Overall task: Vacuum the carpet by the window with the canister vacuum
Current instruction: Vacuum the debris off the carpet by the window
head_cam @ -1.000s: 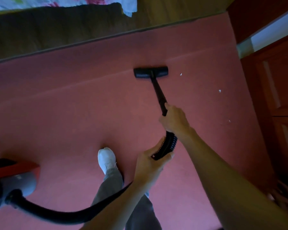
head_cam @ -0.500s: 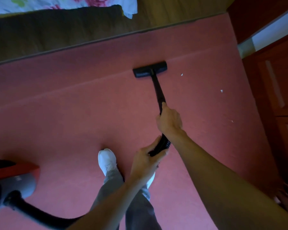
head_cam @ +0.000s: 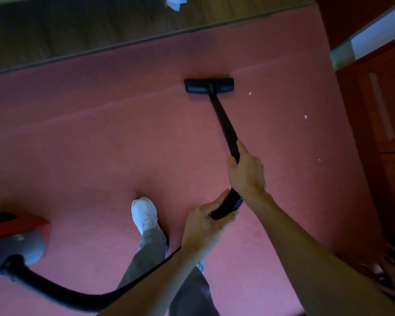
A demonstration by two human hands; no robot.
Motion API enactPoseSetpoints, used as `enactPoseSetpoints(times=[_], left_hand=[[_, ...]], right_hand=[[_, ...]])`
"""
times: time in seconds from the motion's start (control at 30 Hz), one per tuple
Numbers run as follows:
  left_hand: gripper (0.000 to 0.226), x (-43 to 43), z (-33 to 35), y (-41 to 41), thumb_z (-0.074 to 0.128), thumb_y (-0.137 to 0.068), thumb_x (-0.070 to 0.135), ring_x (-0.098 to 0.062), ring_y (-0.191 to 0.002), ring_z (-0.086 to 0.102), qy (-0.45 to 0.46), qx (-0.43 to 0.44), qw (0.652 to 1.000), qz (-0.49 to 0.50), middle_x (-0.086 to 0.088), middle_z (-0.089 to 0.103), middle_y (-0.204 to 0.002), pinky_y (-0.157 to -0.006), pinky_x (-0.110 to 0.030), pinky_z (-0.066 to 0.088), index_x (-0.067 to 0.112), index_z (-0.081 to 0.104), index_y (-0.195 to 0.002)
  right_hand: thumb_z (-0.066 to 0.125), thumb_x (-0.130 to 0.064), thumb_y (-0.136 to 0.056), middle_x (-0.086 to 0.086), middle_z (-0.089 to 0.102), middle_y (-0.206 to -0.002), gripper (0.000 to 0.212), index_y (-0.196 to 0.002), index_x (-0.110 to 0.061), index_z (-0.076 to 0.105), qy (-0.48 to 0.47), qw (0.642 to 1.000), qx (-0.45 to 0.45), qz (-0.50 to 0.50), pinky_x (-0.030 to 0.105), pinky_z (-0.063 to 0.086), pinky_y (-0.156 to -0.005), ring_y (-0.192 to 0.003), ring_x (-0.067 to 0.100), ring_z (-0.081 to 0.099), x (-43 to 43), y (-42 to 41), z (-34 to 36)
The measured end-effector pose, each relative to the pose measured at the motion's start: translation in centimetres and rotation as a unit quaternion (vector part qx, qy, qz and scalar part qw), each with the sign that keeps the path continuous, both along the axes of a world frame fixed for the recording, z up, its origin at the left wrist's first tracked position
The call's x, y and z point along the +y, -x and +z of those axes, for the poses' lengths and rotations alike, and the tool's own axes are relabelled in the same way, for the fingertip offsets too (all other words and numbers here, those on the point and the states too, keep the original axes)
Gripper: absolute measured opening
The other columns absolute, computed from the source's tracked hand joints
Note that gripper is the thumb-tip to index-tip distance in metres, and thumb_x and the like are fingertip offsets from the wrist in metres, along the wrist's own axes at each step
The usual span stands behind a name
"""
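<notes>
The person stands on the red carpet (head_cam: 100, 156). The right hand (head_cam: 245, 172) is closed around the black wand (head_cam: 223, 124), and the left hand (head_cam: 203, 226) is closed around the ribbed hose end (head_cam: 228, 204) just behind it. The floor head (head_cam: 209, 86) lies flat on the carpet, far ahead of the white shoe (head_cam: 144, 213). The canister (head_cam: 14, 238) sits left of the shoe, with no readable writing. White scraps (head_cam: 249, 93) lie right of the floor head.

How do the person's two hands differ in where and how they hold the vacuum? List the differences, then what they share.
The right hand grips the smooth black wand, nearer the floor head; the left hand grips the ribbed hose end, nearer the body. The right arm reaches further forward than the left. Both are bare and closed around the vacuum's tube.
</notes>
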State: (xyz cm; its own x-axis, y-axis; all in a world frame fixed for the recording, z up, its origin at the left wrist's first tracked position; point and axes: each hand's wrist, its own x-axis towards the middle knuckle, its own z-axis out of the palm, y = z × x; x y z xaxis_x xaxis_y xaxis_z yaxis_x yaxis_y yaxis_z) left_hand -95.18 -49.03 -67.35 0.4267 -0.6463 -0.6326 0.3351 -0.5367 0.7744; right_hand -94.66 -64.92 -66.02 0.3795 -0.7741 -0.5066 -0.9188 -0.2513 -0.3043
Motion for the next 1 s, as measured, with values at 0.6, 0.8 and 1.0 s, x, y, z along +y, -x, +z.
enactPoseSetpoints(times=[0.6,0.8,1.0], left_hand=[[0.043,0.7,1.2,-1.5,0.070,-0.082,0.043,-0.007,-0.069,0.055,-0.001,-0.007,1.000,0.020,0.009,0.066,-0.077,-0.067,-0.034,0.053,0.066,0.058,-0.116],[0.046,0.6,1.4,-0.8,0.067,-0.082,0.049,-0.008,-0.064,0.053,0.008,-0.017,0.999,0.027,0.003,0.072,-0.082,-0.061,-0.036,0.055,0.068,0.052,-0.122],[0.045,1.6,0.6,-1.3,0.066,-0.083,0.045,-0.004,-0.080,0.059,-0.007,-0.018,1.000,0.012,0.015,0.066,-0.086,-0.084,-0.032,0.054,0.066,0.055,-0.122]], right_hand=[[0.050,-0.019,-0.099,0.017,0.062,-0.124,0.056,-0.152,-0.012,0.032,-0.082,0.996,0.032,0.010,0.033,0.054,-0.078,-0.101,0.031,0.065,-0.5,-2.9,-0.6],[0.054,-0.018,-0.097,0.017,0.064,-0.122,0.054,-0.148,-0.012,0.038,-0.065,0.996,0.056,0.023,0.035,0.056,-0.077,-0.100,0.032,0.065,-0.5,-2.9,-0.3],[0.049,-0.021,-0.100,0.015,0.065,-0.115,0.058,-0.154,-0.018,0.028,-0.067,0.995,0.076,-0.002,0.033,0.054,-0.068,-0.094,0.030,0.066,1.0,-2.9,-0.9]])
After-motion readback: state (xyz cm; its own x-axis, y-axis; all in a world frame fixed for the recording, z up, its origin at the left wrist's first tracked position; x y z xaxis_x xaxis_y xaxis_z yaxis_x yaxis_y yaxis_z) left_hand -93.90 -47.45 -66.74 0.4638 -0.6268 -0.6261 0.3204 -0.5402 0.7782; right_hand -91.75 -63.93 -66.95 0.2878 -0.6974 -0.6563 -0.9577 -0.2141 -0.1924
